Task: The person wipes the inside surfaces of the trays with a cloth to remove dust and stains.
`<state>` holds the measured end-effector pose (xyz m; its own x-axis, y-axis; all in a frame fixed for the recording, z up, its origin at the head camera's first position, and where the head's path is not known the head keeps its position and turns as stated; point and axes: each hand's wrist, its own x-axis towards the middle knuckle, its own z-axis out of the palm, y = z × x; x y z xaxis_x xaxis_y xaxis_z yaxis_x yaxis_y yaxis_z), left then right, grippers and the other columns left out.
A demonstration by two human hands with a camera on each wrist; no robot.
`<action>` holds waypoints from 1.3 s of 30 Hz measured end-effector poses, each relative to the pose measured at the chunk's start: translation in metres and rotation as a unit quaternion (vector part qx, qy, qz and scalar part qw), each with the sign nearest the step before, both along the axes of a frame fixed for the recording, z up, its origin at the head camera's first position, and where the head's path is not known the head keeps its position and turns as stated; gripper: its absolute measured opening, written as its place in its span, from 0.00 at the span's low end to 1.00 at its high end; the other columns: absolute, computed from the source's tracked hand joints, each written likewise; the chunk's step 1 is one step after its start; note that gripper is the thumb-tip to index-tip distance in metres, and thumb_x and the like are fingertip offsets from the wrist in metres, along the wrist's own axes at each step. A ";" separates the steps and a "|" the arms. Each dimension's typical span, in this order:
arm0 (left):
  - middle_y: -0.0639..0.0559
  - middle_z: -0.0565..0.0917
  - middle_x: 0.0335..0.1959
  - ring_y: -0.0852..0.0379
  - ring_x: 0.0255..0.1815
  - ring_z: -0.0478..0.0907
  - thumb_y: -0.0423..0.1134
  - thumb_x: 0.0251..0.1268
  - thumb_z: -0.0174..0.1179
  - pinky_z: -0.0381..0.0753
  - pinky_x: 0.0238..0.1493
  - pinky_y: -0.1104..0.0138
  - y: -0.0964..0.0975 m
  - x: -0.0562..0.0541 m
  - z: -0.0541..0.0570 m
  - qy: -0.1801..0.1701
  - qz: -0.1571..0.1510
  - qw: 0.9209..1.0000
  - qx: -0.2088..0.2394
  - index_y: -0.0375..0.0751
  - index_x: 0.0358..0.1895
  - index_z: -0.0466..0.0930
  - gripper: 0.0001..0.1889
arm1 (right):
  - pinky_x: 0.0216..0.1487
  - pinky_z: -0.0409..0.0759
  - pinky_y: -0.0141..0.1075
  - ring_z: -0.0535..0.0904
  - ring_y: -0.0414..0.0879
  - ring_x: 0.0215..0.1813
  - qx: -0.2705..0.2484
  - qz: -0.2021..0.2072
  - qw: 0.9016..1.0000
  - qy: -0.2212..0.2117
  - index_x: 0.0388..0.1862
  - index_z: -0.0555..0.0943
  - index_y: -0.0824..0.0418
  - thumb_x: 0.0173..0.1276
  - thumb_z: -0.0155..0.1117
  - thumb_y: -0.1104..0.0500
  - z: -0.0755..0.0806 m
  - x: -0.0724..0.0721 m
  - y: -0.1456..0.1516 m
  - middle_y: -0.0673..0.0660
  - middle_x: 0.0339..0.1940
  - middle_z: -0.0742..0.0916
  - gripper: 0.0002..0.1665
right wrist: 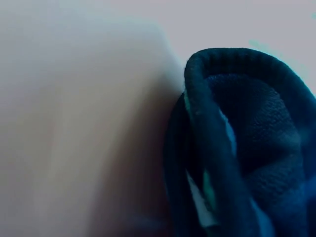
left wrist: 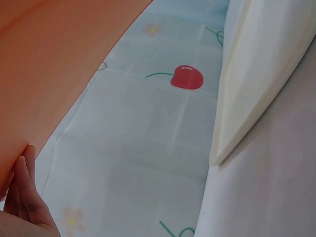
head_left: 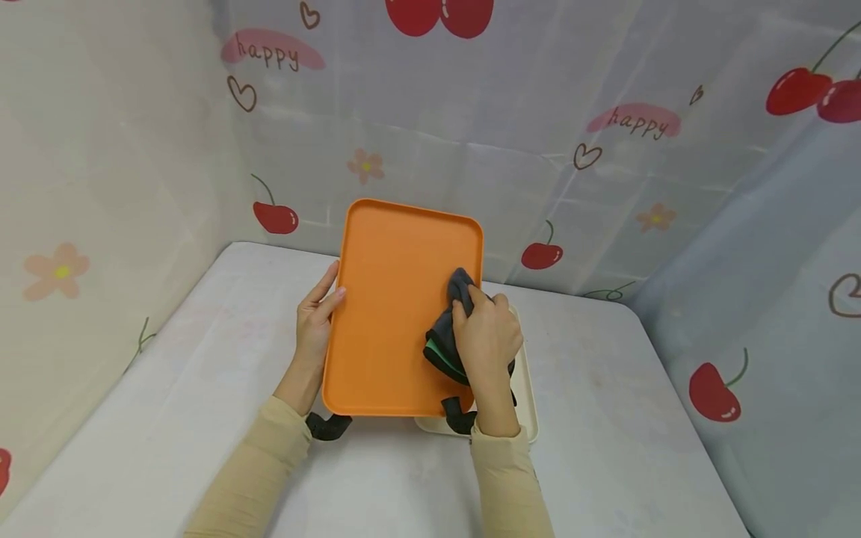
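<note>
An orange tray is held up at a tilt above the table in the head view. My left hand grips its left edge, thumb on the front face. The left wrist view shows the fingers of that hand at the edge of the orange tray. My right hand pinches a bunched dark grey cloth with black edging and a green patch, against the tray's right side. Close up in the right wrist view, the folded cloth shows its dark edging; the right fingers are hidden there.
A cream tray lies on the white table, partly hidden behind the orange tray and right hand. Black straps hang by the wrists. A printed curtain stands behind the table and along both sides.
</note>
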<state>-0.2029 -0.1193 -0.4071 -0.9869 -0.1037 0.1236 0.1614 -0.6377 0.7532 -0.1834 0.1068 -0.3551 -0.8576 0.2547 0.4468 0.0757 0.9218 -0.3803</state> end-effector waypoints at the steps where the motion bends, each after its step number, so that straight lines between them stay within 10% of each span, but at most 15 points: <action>1: 0.61 0.74 0.68 0.65 0.53 0.81 0.30 0.73 0.52 0.82 0.50 0.73 0.000 0.000 0.000 0.001 0.000 1.000 0.002 0.48 0.71 0.68 0.25 | 0.29 0.80 0.51 0.81 0.60 0.33 0.002 0.001 1.000 0.003 0.56 0.85 0.50 0.66 0.66 0.48 0.000 0.000 0.000 0.62 0.39 0.84 0.21; 39: 0.56 0.64 0.75 0.65 0.57 0.80 0.32 0.75 0.50 0.81 0.53 0.72 0.011 0.003 -0.004 0.007 -0.031 0.999 0.000 0.48 0.73 0.64 0.25 | 0.19 0.78 0.39 0.78 0.51 0.22 0.118 0.097 0.983 0.098 0.51 0.87 0.52 0.63 0.70 0.46 -0.008 0.018 -0.063 0.59 0.34 0.86 0.20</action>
<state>-0.2003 -0.1087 -0.4115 -0.9897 -0.0414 0.1368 0.1309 -0.6466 0.7515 -0.1651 0.0439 -0.3634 -0.7709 -0.0354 0.6360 -0.1636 0.9760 -0.1440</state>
